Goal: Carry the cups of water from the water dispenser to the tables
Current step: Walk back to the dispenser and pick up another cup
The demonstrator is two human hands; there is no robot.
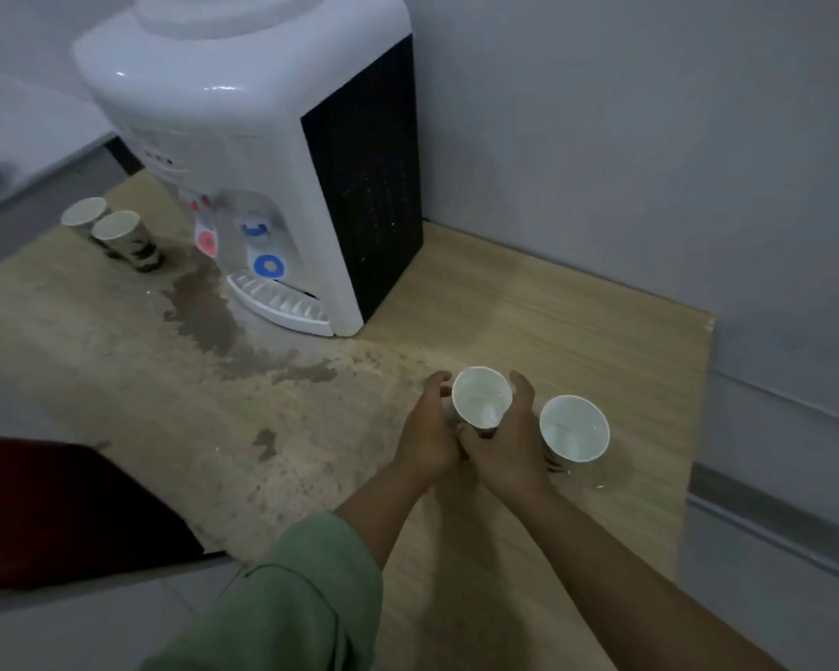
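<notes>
A person is standing over a light wooden bench [577, 331] set in the corner of a grey-walled room, seen from a camera on their head. Both bare hands are reaching forward and wrapping around one white paper cup [481, 397] near the right front part of the bench. The left hand [429, 438] is cupping the cup's left side, its grip curled against the wall of the cup, and the right hand [507, 445] is grasping the right side, thumb up by the rim. The cup is standing upright with clear water showing inside. A second cup of water [574, 428] is standing upright just beside the right hand. A green sleeve [306, 598] is covering the left forearm.

Farther back, a white water dispenser [243, 138] with a black side panel is sitting on the bench. Two more paper cups [112, 232] are standing touching each other to its left. A dark wet stain [214, 322] is spreading across the bench from the dispenser's drip tray [282, 305].
</notes>
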